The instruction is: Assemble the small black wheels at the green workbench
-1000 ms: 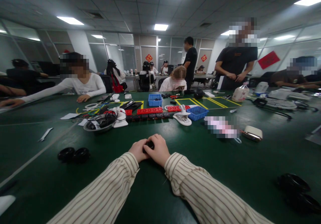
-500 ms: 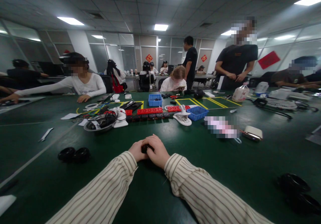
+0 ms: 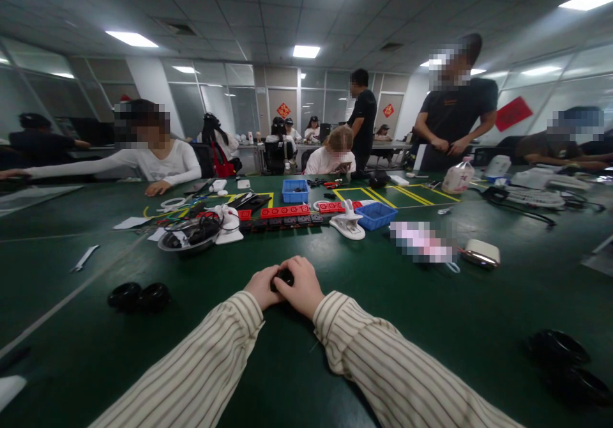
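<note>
At the middle of the green table (image 3: 383, 306), my left hand (image 3: 261, 287) and my right hand (image 3: 303, 289) are wrapped round a glossy black ring (image 3: 286, 277) from both sides. Its dark round opening shows between my thumbs and fingers; the rest is covered by them. Two more black rings (image 3: 138, 296) lie side by side to the left of my arms. Another pair of black rings (image 3: 567, 354) sits near the right edge.
Beyond my hands stand a red power strip (image 3: 286, 211), a white clip base (image 3: 348, 223), two blue bins (image 3: 376, 216) and a bowl of cables (image 3: 186, 239). A wrench (image 3: 85, 258) lies left, a cream case (image 3: 481, 253) right. Several people sit or stand around.
My right fingers have lifted and shifted slightly, so more of the black ring's opening shows. The standing person at the right has leaned a little. The view has shifted slightly.
</note>
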A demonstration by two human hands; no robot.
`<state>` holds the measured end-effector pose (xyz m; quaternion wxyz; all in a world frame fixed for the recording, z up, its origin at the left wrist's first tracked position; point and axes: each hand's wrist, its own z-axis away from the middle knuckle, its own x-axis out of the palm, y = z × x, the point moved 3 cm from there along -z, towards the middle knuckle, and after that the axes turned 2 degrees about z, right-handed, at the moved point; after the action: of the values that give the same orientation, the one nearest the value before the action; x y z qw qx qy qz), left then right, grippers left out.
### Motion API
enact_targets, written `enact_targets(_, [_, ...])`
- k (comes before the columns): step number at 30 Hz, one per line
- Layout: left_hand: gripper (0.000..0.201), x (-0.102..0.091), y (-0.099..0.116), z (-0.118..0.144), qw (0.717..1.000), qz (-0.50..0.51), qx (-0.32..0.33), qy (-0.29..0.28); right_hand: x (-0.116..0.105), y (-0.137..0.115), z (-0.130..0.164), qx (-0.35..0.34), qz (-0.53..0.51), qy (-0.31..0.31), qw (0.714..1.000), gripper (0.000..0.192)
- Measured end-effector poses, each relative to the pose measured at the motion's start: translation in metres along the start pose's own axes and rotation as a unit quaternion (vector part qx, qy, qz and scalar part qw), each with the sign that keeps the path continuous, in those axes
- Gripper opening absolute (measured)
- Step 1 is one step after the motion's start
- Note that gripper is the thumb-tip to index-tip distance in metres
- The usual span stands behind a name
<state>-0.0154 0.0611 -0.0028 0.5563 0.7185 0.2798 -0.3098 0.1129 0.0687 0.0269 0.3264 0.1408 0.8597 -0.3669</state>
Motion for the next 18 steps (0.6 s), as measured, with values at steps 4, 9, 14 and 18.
enact_targets(4, [0.042, 0.0001, -0.0034, -0.0014, 1.0, 0.02, 0.012, -0.015, -0.0015, -0.0049, 0.0006, -0.051, -0.024, -0.018, 0.998, 0.015])
enact_targets(9, [0.032, 0.001, -0.0088, -0.0027, 0.999, 0.024, 0.002, -0.023, -0.0004, -0.0065, 0.0029, -0.086, -0.051, -0.034, 0.994, 0.023])
enact_targets(14, [0.047, 0.0009, -0.0104, -0.0026, 0.999, 0.024, 0.007, -0.03, 0.0005, -0.0029, 0.0038, -0.06, -0.089, -0.002, 0.994, 0.046])
enact_targets(18, [0.053, -0.0007, -0.0048, -0.0006, 1.0, 0.007, 0.005, -0.01, -0.0017, -0.0021, 0.0022, -0.018, -0.051, 0.023, 0.998, 0.04])
